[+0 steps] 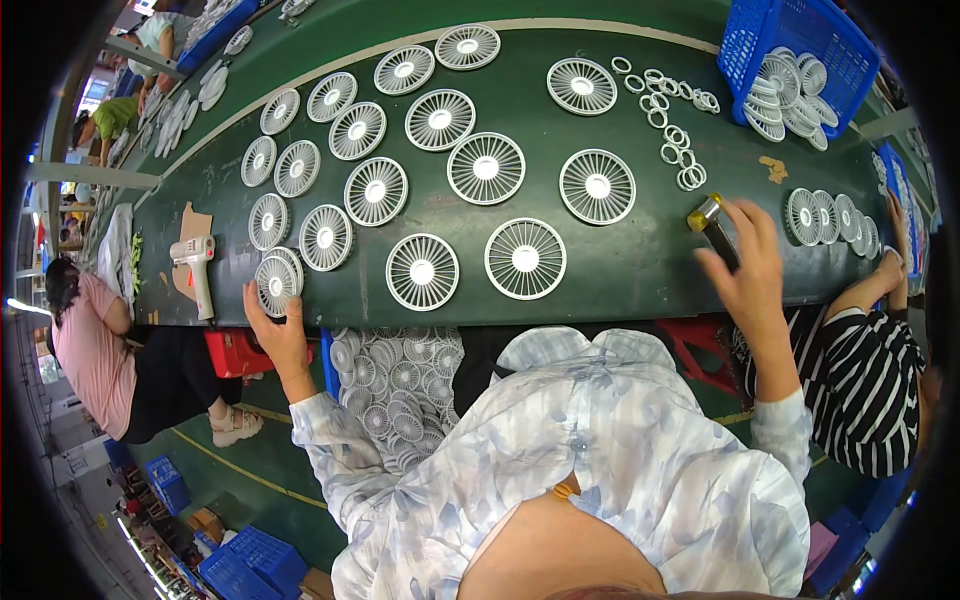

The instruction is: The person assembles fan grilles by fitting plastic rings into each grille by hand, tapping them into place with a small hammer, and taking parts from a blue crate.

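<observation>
Two grips: my left hand pinches a white fan grille far left; my right hand clasps a black tool, upright.

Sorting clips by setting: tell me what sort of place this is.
Most likely a factory assembly line: white fan grilles in rows on a long green belt, a blue crate of more grilles, and other workers seated alongside.

Matt white plastic fan grilles on smooth dark-green belt.

No packages, labels, signs or screens can be made out here
</observation>
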A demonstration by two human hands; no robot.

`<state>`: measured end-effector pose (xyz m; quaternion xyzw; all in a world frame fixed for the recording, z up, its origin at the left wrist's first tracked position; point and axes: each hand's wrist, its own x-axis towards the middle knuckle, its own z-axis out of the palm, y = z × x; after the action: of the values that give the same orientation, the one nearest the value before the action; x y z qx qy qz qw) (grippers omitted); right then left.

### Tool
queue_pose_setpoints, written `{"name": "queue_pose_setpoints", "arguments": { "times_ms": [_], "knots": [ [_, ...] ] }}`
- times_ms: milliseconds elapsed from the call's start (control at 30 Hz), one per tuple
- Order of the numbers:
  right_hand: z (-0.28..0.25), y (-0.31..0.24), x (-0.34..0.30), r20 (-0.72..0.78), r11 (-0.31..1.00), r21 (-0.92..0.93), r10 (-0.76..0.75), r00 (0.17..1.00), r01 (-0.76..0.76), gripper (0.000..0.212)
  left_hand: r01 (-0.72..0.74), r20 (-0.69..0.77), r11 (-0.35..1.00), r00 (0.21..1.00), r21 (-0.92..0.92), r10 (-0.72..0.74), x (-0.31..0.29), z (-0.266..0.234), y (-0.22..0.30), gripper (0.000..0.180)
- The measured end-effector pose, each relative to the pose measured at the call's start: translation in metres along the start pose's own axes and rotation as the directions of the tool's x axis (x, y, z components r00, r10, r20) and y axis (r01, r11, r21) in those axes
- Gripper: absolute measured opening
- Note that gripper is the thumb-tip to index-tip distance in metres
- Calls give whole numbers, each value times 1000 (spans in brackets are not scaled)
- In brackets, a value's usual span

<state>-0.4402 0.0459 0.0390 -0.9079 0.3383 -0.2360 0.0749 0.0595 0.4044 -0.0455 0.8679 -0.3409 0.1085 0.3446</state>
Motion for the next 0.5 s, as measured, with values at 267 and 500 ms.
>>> {"name": "queue_pose_setpoints", "arguments": {
  "times_ms": [267, 500],
  "knots": [
    [90, -91, 27, 349, 962, 238, -212, 913, 133, 125, -168, 230, 986, 960, 12, 161, 14, 10, 59, 125],
    [148, -142, 107, 283, 928, 261, -338, 898, 267, 114, -317, 287, 943, 917, 107, 276, 55, 40, 55, 123]
  ]
}}
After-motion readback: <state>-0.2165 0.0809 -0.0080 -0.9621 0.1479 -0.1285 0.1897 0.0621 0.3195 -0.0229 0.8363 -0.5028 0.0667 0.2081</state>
